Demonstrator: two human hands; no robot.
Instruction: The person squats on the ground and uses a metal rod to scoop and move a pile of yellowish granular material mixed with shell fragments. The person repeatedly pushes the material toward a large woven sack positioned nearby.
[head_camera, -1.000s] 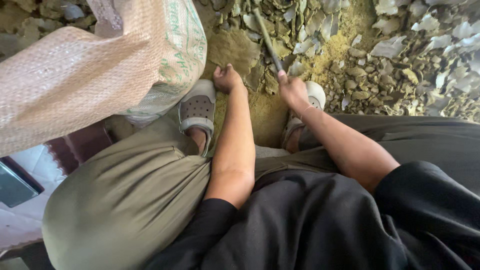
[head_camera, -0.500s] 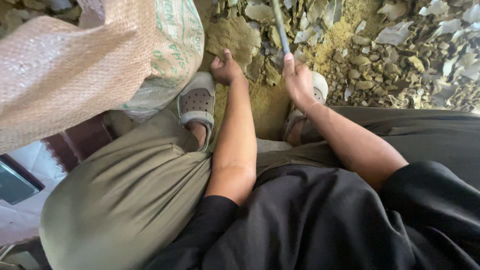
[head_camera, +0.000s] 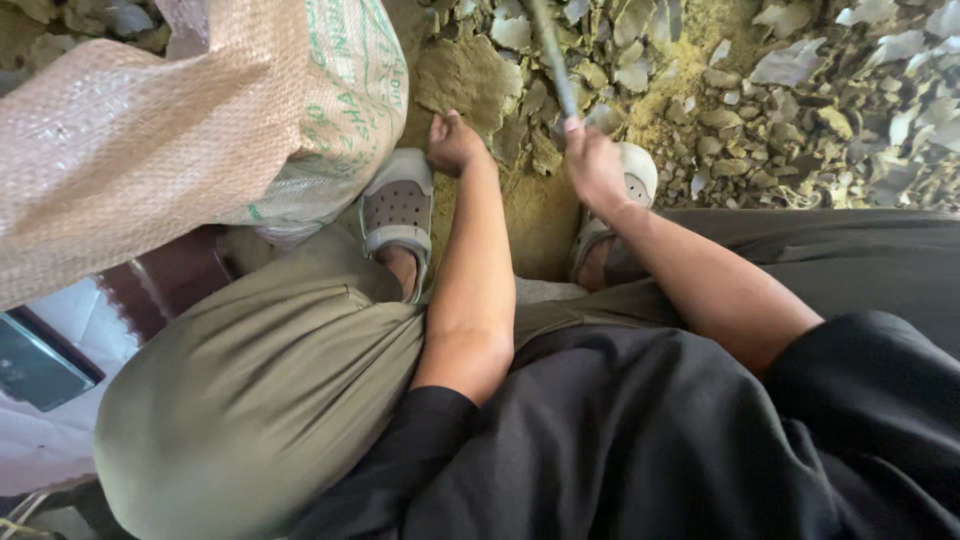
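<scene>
While your right hand (head_camera: 594, 166) is wrapped in a fist around the thin grey rod-like tool (head_camera: 552, 58), that tool slants up and away from your knuckles toward the top of the view, its far end blurred and cut off by the frame edge; it stands over the ground between your feet, above the heap of flat grey-green stone flakes (head_camera: 620, 60). Your left hand (head_camera: 455, 143) reaches down with its fingers curled onto the near edge of the large flat ochre slab of stone (head_camera: 470, 80), touching it; whether it grips or merely rests there you cannot tell. Just left of that hand sits your left foot in a grey perforated clog (head_camera: 397, 208); your right foot's pale clog (head_camera: 637, 172) shows partly behind the right wrist. Sandy yellow earth (head_camera: 540, 215) lies between the two shoes; loose flakes spread well out to the right. At the left, a bulging woven plastic sack, pinkish-tan with green print (head_camera: 150, 130), leans close beside the left clog; your olive trousers (head_camera: 260, 390) and black sleeves (head_camera: 600, 440) fill the foreground.
</scene>
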